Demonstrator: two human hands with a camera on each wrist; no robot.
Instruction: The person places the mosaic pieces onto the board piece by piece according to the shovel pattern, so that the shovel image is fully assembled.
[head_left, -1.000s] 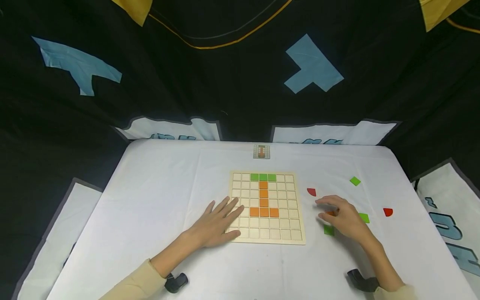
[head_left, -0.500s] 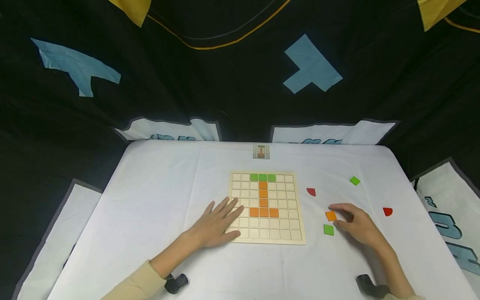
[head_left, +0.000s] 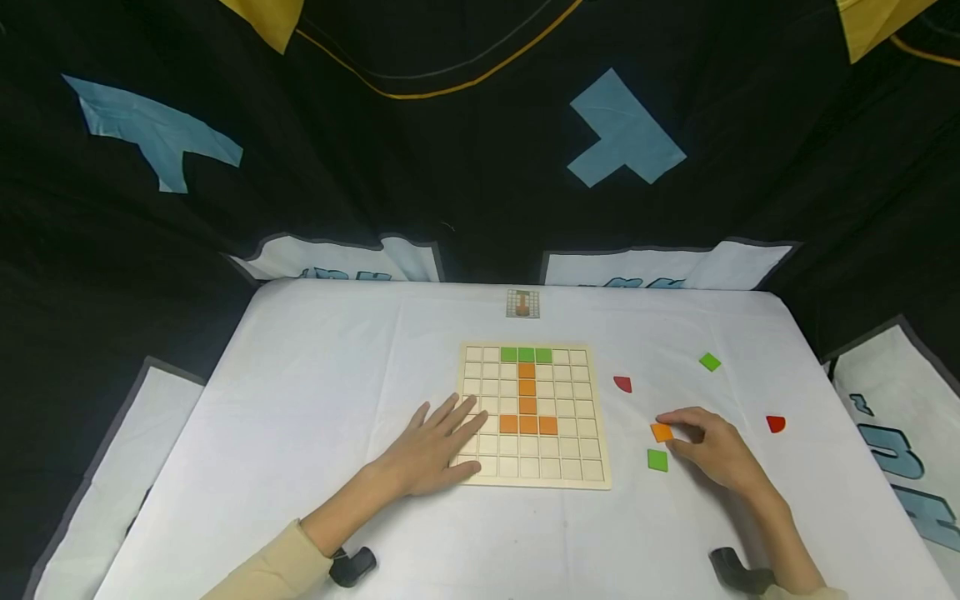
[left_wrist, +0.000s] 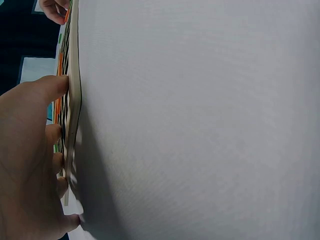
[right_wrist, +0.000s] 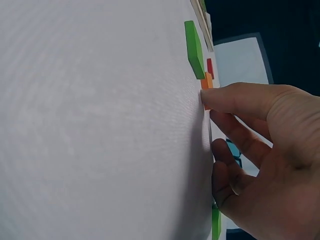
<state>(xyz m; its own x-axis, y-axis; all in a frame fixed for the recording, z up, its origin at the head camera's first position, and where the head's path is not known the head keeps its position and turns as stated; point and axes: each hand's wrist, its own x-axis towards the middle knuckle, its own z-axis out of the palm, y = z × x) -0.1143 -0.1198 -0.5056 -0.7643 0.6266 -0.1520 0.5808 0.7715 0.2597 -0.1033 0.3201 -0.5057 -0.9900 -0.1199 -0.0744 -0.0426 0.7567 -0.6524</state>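
A pale wooden grid board lies on the white table, with green square tiles in its top row and orange square tiles below them in an upside-down T. Over the board's left edge, my left hand rests with spread fingers; the left wrist view shows its thumb against the board's side. To the right of the board, my right hand pinches a loose orange square tile between thumb and index finger, low at the tabletop. Its other fingers are loosely bent. Just nearer lies a green square tile.
A small pattern card lies beyond the board. Around my right hand are a red quarter-round tile, another red tile and a green tile. One more green tile shows behind my right hand in its wrist view.
My right hand has moved right and toward me, uncovering the orange tile, and its thumb and index finger have come to that tile. It now covers a green tile. My left hand stays put.
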